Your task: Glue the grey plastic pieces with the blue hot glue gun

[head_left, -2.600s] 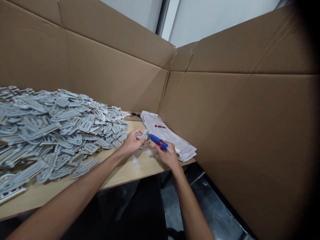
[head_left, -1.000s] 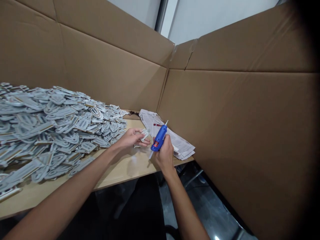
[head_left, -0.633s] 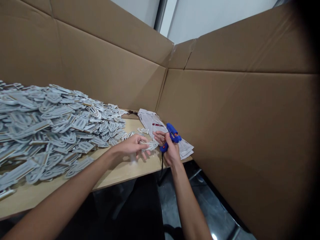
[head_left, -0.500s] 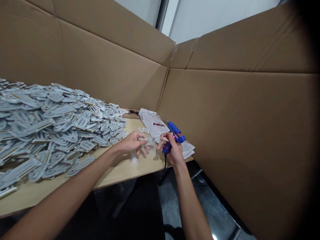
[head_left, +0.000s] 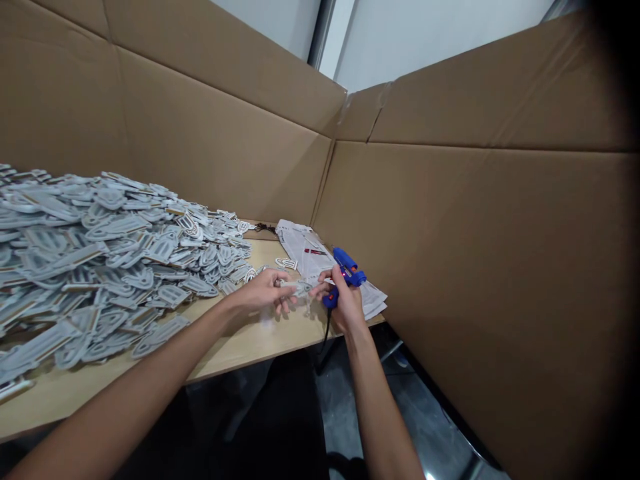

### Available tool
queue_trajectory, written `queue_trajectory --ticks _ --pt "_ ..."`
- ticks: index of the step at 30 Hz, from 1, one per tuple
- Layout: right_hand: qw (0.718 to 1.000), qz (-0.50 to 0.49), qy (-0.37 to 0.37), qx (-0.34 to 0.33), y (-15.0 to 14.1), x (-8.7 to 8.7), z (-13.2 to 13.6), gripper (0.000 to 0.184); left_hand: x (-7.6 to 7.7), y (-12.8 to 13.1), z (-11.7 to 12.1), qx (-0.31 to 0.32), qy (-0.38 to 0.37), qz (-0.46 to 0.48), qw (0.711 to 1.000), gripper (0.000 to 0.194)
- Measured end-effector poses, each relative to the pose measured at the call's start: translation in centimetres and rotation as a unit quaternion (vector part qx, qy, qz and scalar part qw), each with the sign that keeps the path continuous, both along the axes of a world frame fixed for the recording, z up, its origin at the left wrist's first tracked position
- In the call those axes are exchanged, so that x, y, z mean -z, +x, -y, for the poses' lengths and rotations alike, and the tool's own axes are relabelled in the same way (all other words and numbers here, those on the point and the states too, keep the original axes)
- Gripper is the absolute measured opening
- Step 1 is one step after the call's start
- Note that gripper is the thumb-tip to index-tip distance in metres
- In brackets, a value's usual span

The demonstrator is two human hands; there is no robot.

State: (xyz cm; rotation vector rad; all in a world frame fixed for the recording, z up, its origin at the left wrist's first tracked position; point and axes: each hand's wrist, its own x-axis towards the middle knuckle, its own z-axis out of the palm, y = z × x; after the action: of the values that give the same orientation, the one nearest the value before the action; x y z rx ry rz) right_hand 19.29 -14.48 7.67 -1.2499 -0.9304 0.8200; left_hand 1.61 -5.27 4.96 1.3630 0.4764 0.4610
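Note:
Between thumb and fingers, my left hand point(head_left: 267, 291) pinches a small whitish-grey flat piece point(head_left: 299, 288), rounded at one end. It looks like the pieces in the big pile point(head_left: 135, 247) to the left. My right hand point(head_left: 345, 300) is wrapped round a blue glue gun point(head_left: 347, 263) with an orange switch and a black cord. The fingertips of that hand reach to the right end of the small piece; blur hides whether they touch it. A single white piece with dark stripes point(head_left: 287, 263) lies on the table just beyond my hands.
Pale wooden table point(head_left: 250, 340) under the hands. White paper or plastic sheets point(head_left: 305, 243) lie at its right end, with a red cutter-like tool point(head_left: 315, 251) on top. Tall cardboard walls point(head_left: 450, 220) enclose the back and right. A dark cable point(head_left: 265, 228) sits in the far corner.
My right hand has shifted slightly left with the glue gun, whose body has turned a little. The left hand keeps its pinch on the small piece. The whole view has moved slightly.

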Motion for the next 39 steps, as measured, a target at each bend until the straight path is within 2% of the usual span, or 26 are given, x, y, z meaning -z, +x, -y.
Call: queue_trajectory --ticks 3,5,7,11,16,20,23,27,31,34,39 --pt "0.994 0.065 -0.066 -0.051 0.3 0.4 0.4 0.046 0.0 0.2 -0.8 -0.08 0.01 0.005 0.997 0.035" --pt "0.989 0.106 -0.086 -0.055 0.5 1.1 0.4 0.046 -0.2 0.1 -1.1 -0.111 0.016 0.027 0.993 0.034" --pt "0.989 0.124 -0.07 -0.026 0.5 1.7 0.1 0.047 -0.5 -0.1 -1.1 -0.107 0.02 0.047 0.993 0.034" --pt "0.995 0.09 -0.029 -0.013 0.3 1.8 -0.4 0.049 -0.6 -0.4 -0.7 -0.037 0.045 0.029 0.998 0.033" --pt "0.999 0.02 0.019 -0.047 0.2 0.9 -0.3 0.046 0.0 -0.1 -0.8 -0.059 0.058 0.01 0.996 0.031" --pt "0.996 0.086 0.003 -0.026 0.7 0.6 0.0 0.048 -0.1 0.1 -1.1 -0.107 0.034 0.033 0.993 0.032" --pt "0.987 0.153 -0.017 -0.039 1.2 0.2 0.5 0.052 -0.4 0.2 -1.2 -0.156 0.014 0.04 0.987 0.035" --pt "0.959 0.27 -0.062 -0.065 1.3 -0.7 1.5 0.044 0.0 0.5 -1.4 -0.173 0.023 0.04 0.984 0.035" --pt "0.923 0.373 -0.06 -0.073 1.0 -1.3 2.0 0.04 1.0 0.7 -1.7 -0.179 0.035 0.04 0.982 0.031" --pt "0.913 0.399 -0.053 -0.07 0.8 -1.4 2.0 0.041 1.3 0.7 -1.8 -0.174 0.028 0.055 0.983 0.031" --pt "0.918 0.38 -0.062 -0.091 0.4 -1.1 1.8 0.04 1.0 0.4 -1.7 -0.157 0.05 0.056 0.985 0.027"
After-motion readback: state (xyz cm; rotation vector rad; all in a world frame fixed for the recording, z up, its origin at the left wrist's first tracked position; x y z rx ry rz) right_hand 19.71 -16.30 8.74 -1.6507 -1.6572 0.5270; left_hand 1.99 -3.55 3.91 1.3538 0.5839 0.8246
